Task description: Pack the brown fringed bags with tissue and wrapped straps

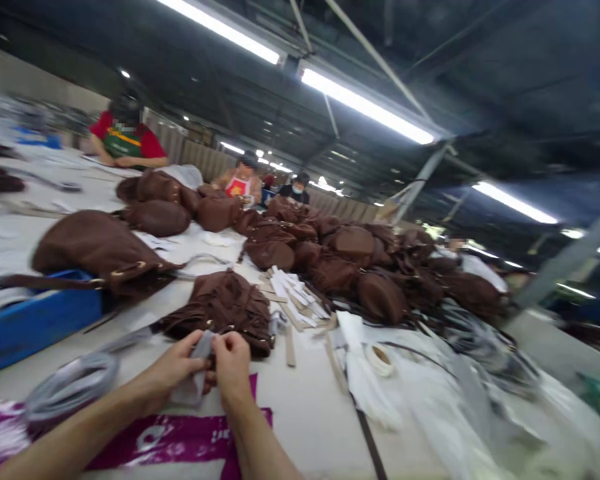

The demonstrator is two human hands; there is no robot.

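Note:
Close together above the table, my left hand (pixel 180 363) and my right hand (pixel 231 363) both pinch a thin grey-white strip (pixel 203 345). Its paler lower part hangs below the fingers; whether it is plastic, paper or cloth I cannot tell. Just behind my hands lies a brown gathered bag (pixel 225 300) with small metal fittings. A purple printed plastic sheet (pixel 180 437) is spread beneath my forearms. Beside my left forearm rests a coil of grey strip (pixel 73 387).
A blue bin (pixel 40 327) stands at the left, a larger brown bag (pixel 95 250) against it. Many brown bags (pixel 353 243) are heaped behind. White strips (pixel 295 293), a tape roll (pixel 380 360) and clear plastic (pixel 440 427) lie to the right. Several people work farther back.

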